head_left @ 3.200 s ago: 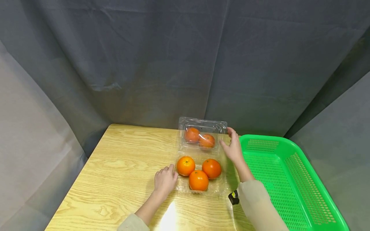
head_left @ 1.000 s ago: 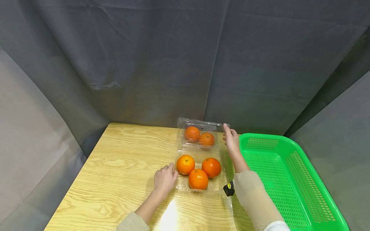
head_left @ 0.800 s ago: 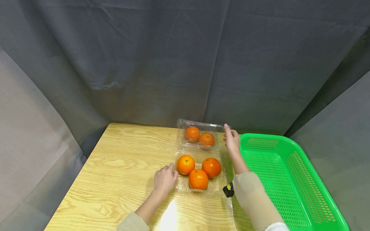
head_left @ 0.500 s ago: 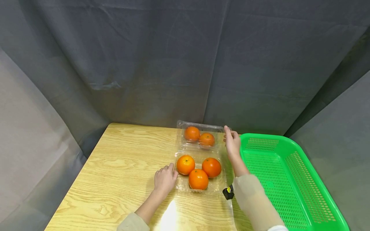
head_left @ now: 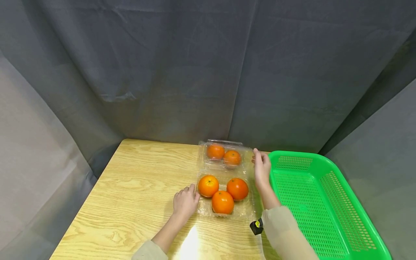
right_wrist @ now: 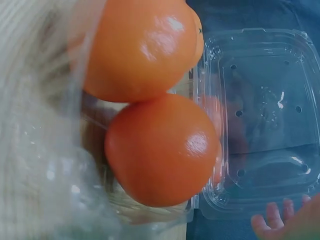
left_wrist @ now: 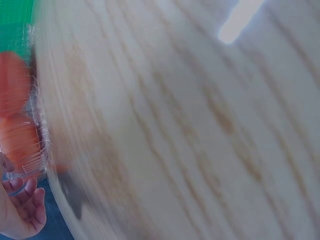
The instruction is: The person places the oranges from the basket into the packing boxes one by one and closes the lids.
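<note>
A clear plastic clamshell box [head_left: 242, 211] lies unfolded on the wooden table. In its near half sit three oranges: the left one [head_left: 208, 186], the right one [head_left: 237, 189] and the front one [head_left: 222, 202]. Two more oranges [head_left: 215, 151] show through the raised lid [right_wrist: 270, 115]. My left hand [head_left: 185, 203] holds the box's left edge; its fingers are curled in the left wrist view. At the lid's far right corner is my right hand [head_left: 261, 169], thumb up. In the right wrist view its fingertips [right_wrist: 274, 215] are extended right at the lid's edge.
A green plastic basket [head_left: 325, 159] stands to the right, its wall close beside my right forearm. Grey curtain [head_left: 175, 72] hangs directly behind the table's far edge [head_left: 156, 141] and down both sides. A black tab [head_left: 256, 226] shows at my right sleeve.
My right hand moved up to the lid's corner, then slid down slightly. The lid's top edge has sunk back and straightened at the right corner. The left hand and oranges stay put.
</note>
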Available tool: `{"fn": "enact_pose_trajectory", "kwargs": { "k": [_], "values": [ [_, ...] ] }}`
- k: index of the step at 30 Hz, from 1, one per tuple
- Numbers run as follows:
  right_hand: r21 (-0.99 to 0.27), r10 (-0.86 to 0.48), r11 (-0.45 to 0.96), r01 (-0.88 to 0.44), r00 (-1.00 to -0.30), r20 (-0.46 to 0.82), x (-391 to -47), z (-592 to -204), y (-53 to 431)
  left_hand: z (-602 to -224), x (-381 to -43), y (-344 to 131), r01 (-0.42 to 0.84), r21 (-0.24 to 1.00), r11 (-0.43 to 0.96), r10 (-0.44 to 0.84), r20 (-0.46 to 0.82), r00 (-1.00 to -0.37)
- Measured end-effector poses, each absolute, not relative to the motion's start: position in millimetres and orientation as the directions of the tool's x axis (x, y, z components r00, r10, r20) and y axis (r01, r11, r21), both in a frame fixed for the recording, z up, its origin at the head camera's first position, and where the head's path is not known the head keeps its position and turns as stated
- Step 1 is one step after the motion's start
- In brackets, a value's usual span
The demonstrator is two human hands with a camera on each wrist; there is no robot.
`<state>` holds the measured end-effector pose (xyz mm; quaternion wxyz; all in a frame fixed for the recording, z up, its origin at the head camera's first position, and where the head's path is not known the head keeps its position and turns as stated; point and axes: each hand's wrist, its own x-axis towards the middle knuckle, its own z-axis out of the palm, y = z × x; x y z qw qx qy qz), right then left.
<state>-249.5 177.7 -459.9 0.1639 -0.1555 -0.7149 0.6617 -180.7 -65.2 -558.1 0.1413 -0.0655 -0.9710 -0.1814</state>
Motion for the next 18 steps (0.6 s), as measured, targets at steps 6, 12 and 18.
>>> {"fn": "enact_pose_trajectory", "kwargs": {
  "k": [6,12,18],
  "values": [
    [-0.995,0.459,0.079,-0.064,-0.883,0.093,-240,-463,174,-559,-181,-66,0.186,0.349,0.918,0.081,0.296,-0.952],
    [-0.990,0.477,0.089,-0.108,-0.868,0.137,-235,-466,172,-560,-181,-67,0.189,0.359,0.914,0.082,0.291,-0.953],
    [-0.989,0.475,0.077,-0.129,-0.867,0.151,-227,-469,172,-562,-181,-68,0.206,0.382,0.901,0.084,0.313,-0.946]
  ]
}}
